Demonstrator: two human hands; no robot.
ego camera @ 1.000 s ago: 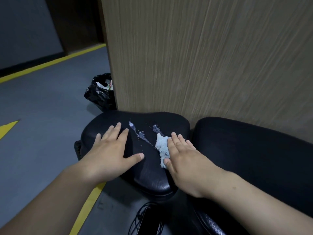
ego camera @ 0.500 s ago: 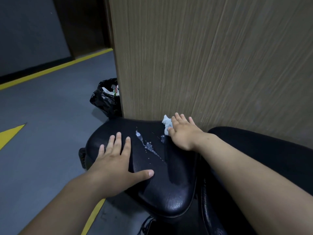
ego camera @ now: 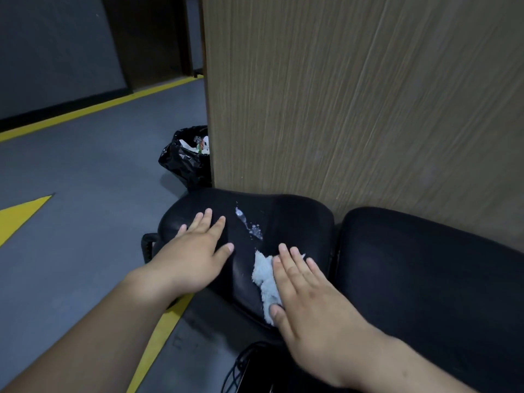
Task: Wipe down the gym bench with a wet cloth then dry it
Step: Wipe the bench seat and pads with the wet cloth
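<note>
At the near edge of the black padded vinyl gym bench point(ego camera: 297, 219): right hand point(ego camera: 312, 302), fingers straight and close together, pressing flat on a small white fluffy terry cloth point(ego camera: 263, 275), thumb at its near end. No pinch, only weight from above. Just left, towards the bench's left edge: left hand point(ego camera: 198, 251), fingers spread, palm flat on the pad, bracing.

Likely to go wrong from here: cloth sliding out from under the flat palm on a quick stroke, with nothing curled round it, and dropping off the near edge onto the black cables point(ego camera: 238, 367) below. Also possible: smearing instead of lifting, given so small a cloth, and a slip of the bracing palm on wet vinyl.

Further in, between the hands and towards the far edge: a thin white streak of foamy droplets point(ego camera: 249, 225), not yet wiped. Around it, smooth glossy upholstery with rounded edges and a faint sheen, probably damp. To the right, across a narrow gap: a second black pad point(ego camera: 425, 265), duller; wet or dry, cannot tell.

Hard against the far edge: a tall wood-grain panel point(ego camera: 354, 95), an easy strip to miss. Beyond the far left corner: a crumpled black bin bag point(ego camera: 184, 163) on the grey floor point(ego camera: 85, 208).
</note>
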